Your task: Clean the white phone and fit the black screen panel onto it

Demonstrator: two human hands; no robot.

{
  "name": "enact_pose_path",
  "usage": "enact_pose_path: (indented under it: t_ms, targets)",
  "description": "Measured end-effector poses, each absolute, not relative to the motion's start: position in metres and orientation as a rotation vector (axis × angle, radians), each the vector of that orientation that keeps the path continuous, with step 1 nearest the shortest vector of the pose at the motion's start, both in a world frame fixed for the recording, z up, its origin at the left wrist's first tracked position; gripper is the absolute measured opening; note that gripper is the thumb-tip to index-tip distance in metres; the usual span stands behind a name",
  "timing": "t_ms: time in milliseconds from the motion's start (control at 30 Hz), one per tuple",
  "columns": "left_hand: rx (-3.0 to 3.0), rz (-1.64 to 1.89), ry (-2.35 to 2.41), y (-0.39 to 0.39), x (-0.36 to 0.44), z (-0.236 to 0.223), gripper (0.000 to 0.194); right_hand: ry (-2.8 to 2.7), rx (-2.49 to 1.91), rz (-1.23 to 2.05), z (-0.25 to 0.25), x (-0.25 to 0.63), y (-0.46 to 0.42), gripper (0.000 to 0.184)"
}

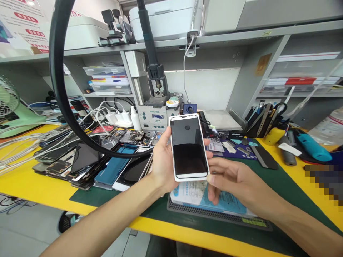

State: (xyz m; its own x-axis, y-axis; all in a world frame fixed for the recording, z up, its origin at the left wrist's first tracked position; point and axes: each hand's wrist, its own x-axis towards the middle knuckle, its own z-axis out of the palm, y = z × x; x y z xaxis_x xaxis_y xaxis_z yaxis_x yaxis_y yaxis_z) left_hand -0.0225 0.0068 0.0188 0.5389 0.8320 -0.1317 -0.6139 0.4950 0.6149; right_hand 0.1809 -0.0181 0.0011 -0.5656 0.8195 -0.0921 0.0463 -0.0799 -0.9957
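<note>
A smartphone [189,148] with a white frame and a dark, reflective screen is held up in the middle of the head view. My left hand [162,160] wraps round it from the left and behind, with fingertips showing past its right edge. At the phone's lower right corner, my right hand [233,182] has its thumb and forefinger on the edge, while its other fingers hang loosely below. Under both hands lies a blue and white packet [193,194] on a dark perforated pad [211,213]. Part of the packet is hidden by the right hand.
Stacked phones and phone parts [112,164] lie to the left. Behind stands a hot-air rework station [154,117]. A black ring [56,71] arcs across the near left. Tools in a black holder [257,119] and a turquoise-handled tool [313,146] are at the right.
</note>
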Motion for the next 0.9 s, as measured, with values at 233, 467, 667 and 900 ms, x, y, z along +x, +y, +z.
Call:
enact_pose_path:
  t_ms: [233, 467, 667, 900]
  targets:
    - [0.541, 0.904, 0.411, 0.0068, -0.0226, 0.0176, 0.092, -1.593, -0.926, 1.728, -0.0001, 0.1807, -0.0162, 0.045]
    - [0.528, 0.955, 0.442, 0.0051, -0.0191, 0.0201, 0.088, -1.580, -0.905, 1.727, 0.0007, 0.1801, -0.0183, 0.037]
    - [0.551, 0.965, 0.396, 0.0035, -0.0176, 0.0172, 0.088, -1.583, -0.937, 1.687, 0.0016, 0.1769, -0.0190, 0.025]
    - [0.533, 0.939, 0.359, 0.0046, -0.0192, 0.0164, 0.090, -1.603, -0.961, 1.673, -0.0003, 0.1776, -0.0190, 0.031]
